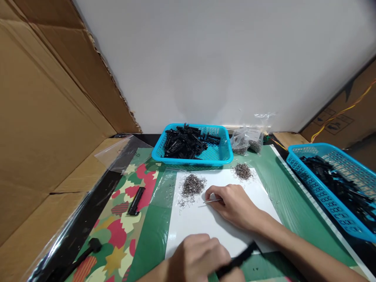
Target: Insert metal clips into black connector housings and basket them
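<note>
Low in the view, my left hand (pixel 202 254) is closed around a black plastic part (pixel 239 260), slim and long, blurred by motion. My right hand (pixel 230 201) rests on a white sheet (pixel 188 235), its fingers pinching a thin metal pick (pixel 212 201) whose tip points left. Just beyond that tip lies a heap of small metal springs (pixel 192 185), with several loose ones scattered in front of it. A smaller heap of tiny metal pieces (pixel 243 171) sits at the sheet's far right corner.
A blue basket (pixel 192 161) of black parts stands at the back, another blue basket (pixel 329 207) at the right. Clear bags (pixel 248 140) hold metal pieces. On the left lie a black part (pixel 136 201) and a black hammer-like tool (pixel 94 245). Cardboard (pixel 53 105) walls the left side.
</note>
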The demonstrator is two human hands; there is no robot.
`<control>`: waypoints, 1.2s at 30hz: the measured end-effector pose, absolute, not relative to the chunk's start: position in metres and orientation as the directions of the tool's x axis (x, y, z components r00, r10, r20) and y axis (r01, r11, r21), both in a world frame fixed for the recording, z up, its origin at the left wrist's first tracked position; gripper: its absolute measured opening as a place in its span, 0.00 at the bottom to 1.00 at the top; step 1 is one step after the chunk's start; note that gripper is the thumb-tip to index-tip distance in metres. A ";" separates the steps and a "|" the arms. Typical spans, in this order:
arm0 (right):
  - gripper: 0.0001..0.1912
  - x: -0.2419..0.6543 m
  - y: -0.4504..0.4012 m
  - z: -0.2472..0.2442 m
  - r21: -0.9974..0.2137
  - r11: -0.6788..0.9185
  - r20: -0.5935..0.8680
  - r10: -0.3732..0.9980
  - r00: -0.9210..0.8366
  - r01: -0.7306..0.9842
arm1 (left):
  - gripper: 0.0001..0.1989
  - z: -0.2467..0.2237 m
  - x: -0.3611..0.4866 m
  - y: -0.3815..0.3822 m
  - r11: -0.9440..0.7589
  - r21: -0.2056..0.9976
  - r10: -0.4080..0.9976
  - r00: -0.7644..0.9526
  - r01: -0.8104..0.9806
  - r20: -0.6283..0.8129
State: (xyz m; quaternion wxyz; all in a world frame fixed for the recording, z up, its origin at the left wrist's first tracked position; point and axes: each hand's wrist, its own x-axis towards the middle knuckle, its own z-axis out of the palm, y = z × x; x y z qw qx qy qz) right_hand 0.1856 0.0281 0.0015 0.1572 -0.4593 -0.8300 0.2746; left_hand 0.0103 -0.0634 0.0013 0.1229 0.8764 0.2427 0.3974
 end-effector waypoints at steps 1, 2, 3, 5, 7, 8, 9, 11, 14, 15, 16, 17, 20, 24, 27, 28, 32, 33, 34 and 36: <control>0.10 0.189 0.028 0.001 -0.569 0.461 0.007 0.831 -0.556 0.681 | 0.09 0.004 0.011 -0.064 -0.803 0.454 0.595 0.474 0.386 0.648; 0.10 0.193 0.028 0.001 -0.560 0.485 0.014 0.816 -0.578 0.672 | 0.10 0.006 0.011 -0.063 -0.750 0.517 0.659 0.398 0.412 0.639; 0.09 0.197 0.028 0.001 -0.586 0.493 0.036 0.809 -0.587 0.644 | 0.11 0.008 0.010 -0.061 -0.699 0.586 0.713 0.333 0.410 0.618; 0.05 0.205 0.027 0.002 -0.730 0.450 0.125 0.828 -0.547 0.515 | 0.12 0.011 0.009 -0.053 -0.586 0.710 0.808 0.218 0.390 0.547; 0.07 0.211 0.024 0.004 -0.887 0.351 0.202 0.879 -0.433 0.299 | 0.11 0.012 0.008 -0.045 -0.458 0.802 0.882 0.084 0.382 0.464; 0.10 0.212 0.023 0.005 -0.934 0.304 0.215 0.898 -0.384 0.186 | 0.11 0.012 0.008 -0.041 -0.395 0.841 0.909 0.026 0.371 0.415; 0.12 0.213 0.021 0.007 -0.960 0.264 0.217 0.909 -0.357 0.089 | 0.11 0.011 0.009 -0.037 -0.337 0.875 0.932 -0.011 0.348 0.363; 0.14 0.212 0.017 0.010 -0.978 0.206 0.207 0.904 -0.374 -0.043 | 0.13 0.009 0.011 -0.033 -0.237 0.933 0.968 -0.020 0.270 0.251; 0.13 0.206 0.011 0.014 -0.979 0.140 0.194 0.870 -0.454 -0.150 | 0.18 0.007 0.016 -0.032 -0.084 0.993 0.994 0.079 0.088 0.077; 0.13 0.204 0.009 0.014 -0.976 0.122 0.193 0.862 -0.469 -0.179 | 0.18 0.007 0.017 -0.032 -0.020 1.000 0.992 0.123 0.017 0.018; 0.13 0.201 0.007 0.014 -0.973 0.103 0.191 0.858 -0.476 -0.206 | 0.19 0.006 0.018 -0.032 0.043 0.998 0.986 0.165 -0.053 -0.034; 0.13 0.199 0.005 0.014 -0.969 0.083 0.188 0.857 -0.480 -0.231 | 0.19 0.006 0.020 -0.032 0.098 0.989 0.976 0.203 -0.114 -0.074; 0.13 0.194 0.003 0.010 -0.958 0.018 0.160 0.861 -0.483 -0.286 | 0.21 0.006 0.023 -0.031 0.175 0.959 0.954 0.279 -0.225 -0.108; 0.15 0.189 0.002 0.003 -0.952 -0.037 0.114 0.877 -0.466 -0.303 | 0.23 0.006 0.023 -0.030 0.173 0.951 0.954 0.282 -0.257 -0.098; 0.13 0.187 0.001 0.003 -0.968 0.011 0.113 0.913 -0.391 -0.252 | 0.20 0.003 0.021 -0.029 0.166 0.956 0.964 0.245 -0.243 -0.105; 0.12 0.188 0.000 0.004 -0.976 0.055 0.128 0.929 -0.348 -0.212 | 0.19 0.002 0.020 -0.029 0.163 0.958 0.968 0.224 -0.234 -0.110; 0.05 0.192 -0.001 0.010 -0.961 0.277 0.276 0.940 -0.202 -0.024 | 0.19 0.002 0.017 -0.028 0.145 0.970 0.984 0.128 -0.196 -0.122; 0.05 0.194 -0.001 0.011 -0.951 0.310 0.304 0.934 -0.187 0.002 | 0.19 0.002 0.016 -0.028 0.131 0.975 0.988 0.109 -0.178 -0.113; 0.04 0.195 -0.002 0.011 -0.945 0.328 0.319 0.930 -0.182 0.018 | 0.20 0.003 0.016 -0.027 0.114 0.981 0.990 0.095 -0.158 -0.100; 0.04 0.195 -0.001 0.010 -0.940 0.339 0.328 0.925 -0.190 0.028 | 0.20 0.005 0.017 -0.026 0.099 0.987 0.992 0.087 -0.123 -0.089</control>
